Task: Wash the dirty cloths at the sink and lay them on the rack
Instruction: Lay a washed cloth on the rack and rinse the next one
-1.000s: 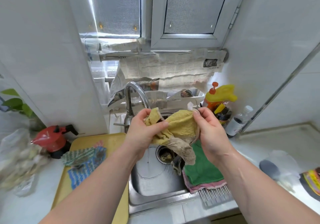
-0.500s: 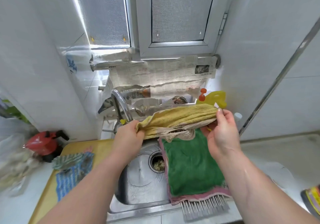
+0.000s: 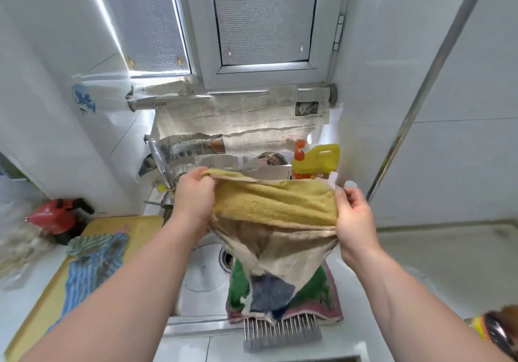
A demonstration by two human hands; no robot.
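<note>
Yellow terry: the yellow cloth is stretched flat between both hands, in the air above the sink. The left hand grasps its left top corner, fingers curled round the bunched edge. The right hand pinches the right edge between thumb and fingers. The lower part of the cloth is beige and stained, with a dark blue-grey patch at the hanging tip. The tip dangles over the green cloth; whether it touches cannot be told.

The green cloth lies spread on the rack, a pink-edged layer showing under it. The rack spans the right side of the sink, and its metal bars stick out past the cloth at the worktop's front edge.

A striped blue-green cloth lies crumpled on a yellow board at the left of the worktop. The tap stands behind the left hand. A yellow bottle sits at the back right corner, against the newspaper on the wall.
</note>
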